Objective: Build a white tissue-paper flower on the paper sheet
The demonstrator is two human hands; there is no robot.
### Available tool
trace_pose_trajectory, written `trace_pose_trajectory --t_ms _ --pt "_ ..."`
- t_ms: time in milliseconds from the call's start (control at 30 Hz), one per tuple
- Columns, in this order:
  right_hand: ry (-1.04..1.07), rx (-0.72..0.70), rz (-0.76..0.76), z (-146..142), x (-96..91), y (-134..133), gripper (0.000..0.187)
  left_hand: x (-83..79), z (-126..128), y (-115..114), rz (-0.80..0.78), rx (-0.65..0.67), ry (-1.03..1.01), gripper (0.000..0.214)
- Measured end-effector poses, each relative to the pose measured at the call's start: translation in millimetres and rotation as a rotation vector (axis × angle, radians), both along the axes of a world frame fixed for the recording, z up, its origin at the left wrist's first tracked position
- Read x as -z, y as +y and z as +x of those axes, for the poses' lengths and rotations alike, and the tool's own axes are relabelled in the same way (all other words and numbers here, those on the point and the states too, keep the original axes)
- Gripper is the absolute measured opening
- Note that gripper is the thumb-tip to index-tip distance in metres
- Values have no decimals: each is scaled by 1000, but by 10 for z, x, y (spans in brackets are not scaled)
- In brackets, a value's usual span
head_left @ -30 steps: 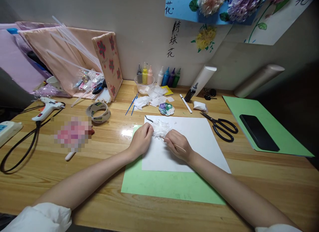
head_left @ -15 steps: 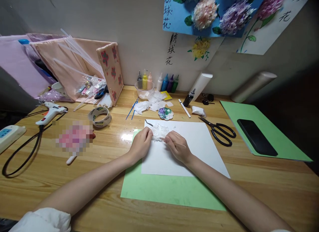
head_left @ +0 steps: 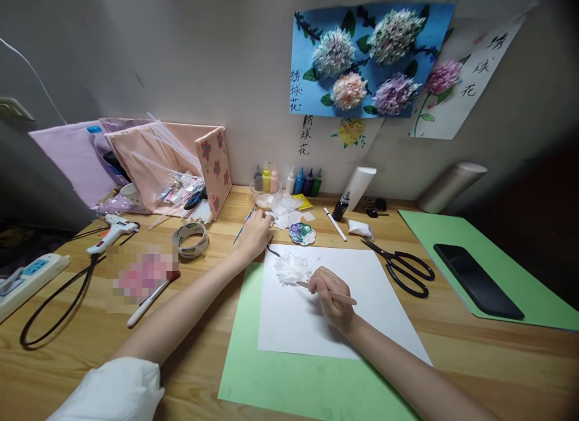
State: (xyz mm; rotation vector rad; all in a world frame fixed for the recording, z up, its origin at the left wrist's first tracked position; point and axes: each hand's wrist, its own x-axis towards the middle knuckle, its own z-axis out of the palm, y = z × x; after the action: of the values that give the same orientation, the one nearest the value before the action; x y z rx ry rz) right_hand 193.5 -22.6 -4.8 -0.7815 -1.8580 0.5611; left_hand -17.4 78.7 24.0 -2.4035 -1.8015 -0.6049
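Note:
On the white paper sheet (head_left: pixel 307 324) lies a fluffy white tissue-paper flower (head_left: pixel 289 269), with a short dark stem line drawn at its upper left. My right hand (head_left: pixel 333 294) is closed around a flat wooden stick (head_left: pixel 347 298), whose front end meets the flower's lower right edge. Away from the flower, my left hand (head_left: pixel 257 233) is at the near left edge of the loose white tissue-paper pieces (head_left: pixel 286 211). Its fingers are bent and close together; whether a piece is between them is hidden. Beside that hand lies a thin blue stick (head_left: pixel 243 227).
A paint palette (head_left: pixel 302 233), white pen (head_left: pixel 335 224) and black scissors (head_left: pixel 400 265) lie beyond and right of the sheet. Left are a tape roll (head_left: pixel 192 240), brush (head_left: pixel 151 300) and glue gun (head_left: pixel 115 231). A phone (head_left: pixel 477 280) rests on green card (head_left: pixel 434 225).
My left hand has left the flower and moved up and away to the tissue-paper pieces. My right hand still holds the wooden stick at the flower. The view has tilted upward.

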Motion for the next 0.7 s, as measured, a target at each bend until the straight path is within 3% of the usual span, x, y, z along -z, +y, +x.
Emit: trace_pose_trajectory --t_ms 167,467,700 --pt "0 -16 0 -2 9 1 34 37 177 202 7 131 90 16" --pt "2 -10 30 -7 -2 5 34 78 217 157 -42 58 17 15" --pt "1 -26 -2 -4 6 10 34 -66 99 -59 -306 53 -639 19"
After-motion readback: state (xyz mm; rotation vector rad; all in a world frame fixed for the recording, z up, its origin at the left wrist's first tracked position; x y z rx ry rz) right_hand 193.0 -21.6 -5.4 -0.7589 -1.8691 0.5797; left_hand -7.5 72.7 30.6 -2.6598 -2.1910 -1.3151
